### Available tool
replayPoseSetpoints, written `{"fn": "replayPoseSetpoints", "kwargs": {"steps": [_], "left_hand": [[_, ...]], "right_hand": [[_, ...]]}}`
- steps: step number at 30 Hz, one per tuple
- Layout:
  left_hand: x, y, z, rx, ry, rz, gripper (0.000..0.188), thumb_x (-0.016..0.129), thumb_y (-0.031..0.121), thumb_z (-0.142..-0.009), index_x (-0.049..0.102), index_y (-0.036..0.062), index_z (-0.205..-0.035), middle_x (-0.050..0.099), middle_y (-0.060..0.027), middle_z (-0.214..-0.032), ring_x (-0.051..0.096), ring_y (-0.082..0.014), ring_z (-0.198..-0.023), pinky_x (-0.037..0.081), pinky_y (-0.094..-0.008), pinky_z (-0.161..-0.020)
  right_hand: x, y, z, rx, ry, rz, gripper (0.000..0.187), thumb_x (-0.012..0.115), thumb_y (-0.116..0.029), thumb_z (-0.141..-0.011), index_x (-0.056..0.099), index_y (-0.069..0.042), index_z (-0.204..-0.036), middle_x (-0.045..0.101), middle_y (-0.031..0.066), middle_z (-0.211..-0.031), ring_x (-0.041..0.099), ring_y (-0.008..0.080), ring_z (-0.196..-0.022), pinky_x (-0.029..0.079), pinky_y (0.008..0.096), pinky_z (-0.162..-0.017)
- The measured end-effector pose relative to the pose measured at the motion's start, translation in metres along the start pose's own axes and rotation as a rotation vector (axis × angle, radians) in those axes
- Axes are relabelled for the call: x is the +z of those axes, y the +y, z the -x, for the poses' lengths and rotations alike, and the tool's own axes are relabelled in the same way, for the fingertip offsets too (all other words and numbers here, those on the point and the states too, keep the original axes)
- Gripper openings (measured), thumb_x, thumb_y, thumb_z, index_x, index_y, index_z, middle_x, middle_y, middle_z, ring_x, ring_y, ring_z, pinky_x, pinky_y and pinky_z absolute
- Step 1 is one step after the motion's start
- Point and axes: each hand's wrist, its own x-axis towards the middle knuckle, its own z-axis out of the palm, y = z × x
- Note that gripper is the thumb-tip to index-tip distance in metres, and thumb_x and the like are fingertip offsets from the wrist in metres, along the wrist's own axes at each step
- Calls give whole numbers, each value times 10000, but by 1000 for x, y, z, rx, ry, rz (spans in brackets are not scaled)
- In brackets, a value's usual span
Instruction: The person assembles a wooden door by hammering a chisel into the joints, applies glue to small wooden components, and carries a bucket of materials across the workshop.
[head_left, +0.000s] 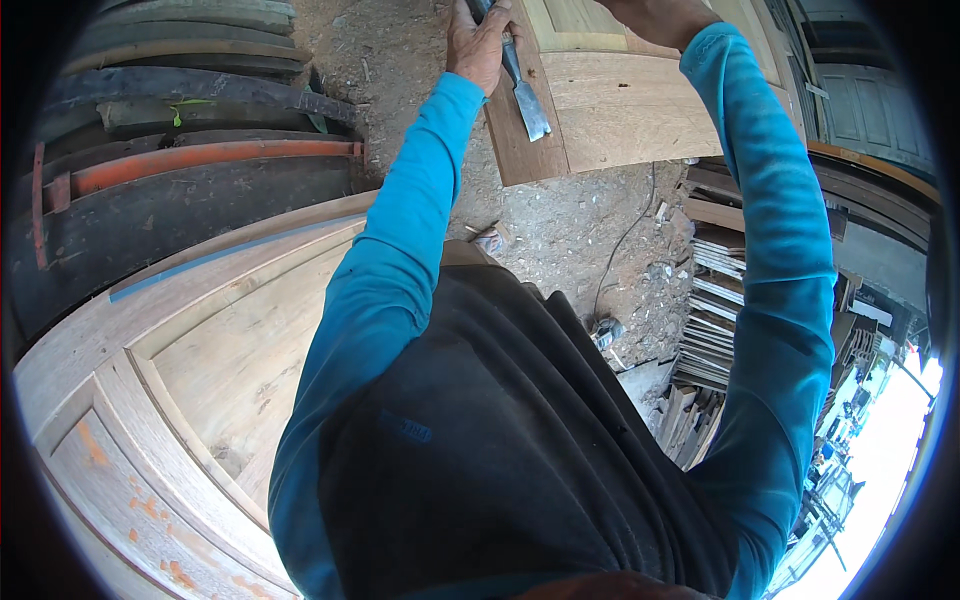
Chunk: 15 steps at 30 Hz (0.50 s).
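Note:
My left hand (pixel 476 52) is closed around a chisel (pixel 524 97) at the top of the head view. Its flat metal blade points back toward me, over the dark edge board (pixel 541 160) of a wooden panel door (pixel 640 110). Above the same door is my right hand (pixel 662 17), cut off by the upper edge of the picture. Its fingers are out of sight, so what it holds, if anything, does not show.
A second panel door (pixel 250 350) lies at my left. Beyond it are stacked boards (pixel 190 45) and an orange metal bar (pixel 215 155). Wood strips (pixel 712 320) are piled at the right. A thin cable (pixel 625 236) runs over the debris-strewn ground (pixel 565 225).

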Motion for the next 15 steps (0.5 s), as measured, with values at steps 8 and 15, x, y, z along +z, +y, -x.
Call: {"fn": "replayPoseSetpoints", "kwargs": {"steps": [8,15], "left_hand": [[65,129,79,273,-396,-1127,510,830,305,-841,573,42,-1195,656,-121,-987,686,-235,-893,574,-373,-770],[30,20,104,-52,-460,-1643,728,858,421,-732,591,-3,-1260,672,-290,-1130,658,-442,-1082,517,-495,-939]], "right_hand": [[98,90,172,438,508,-392,513,632,-435,-985,655,49,-1155,615,109,-740,577,184,-682,474,361,-646],[194,136,318,786,585,-736,411,638,-373,-980,651,36,-1019,505,12,-619,443,99,-500,344,315,-455]]}}
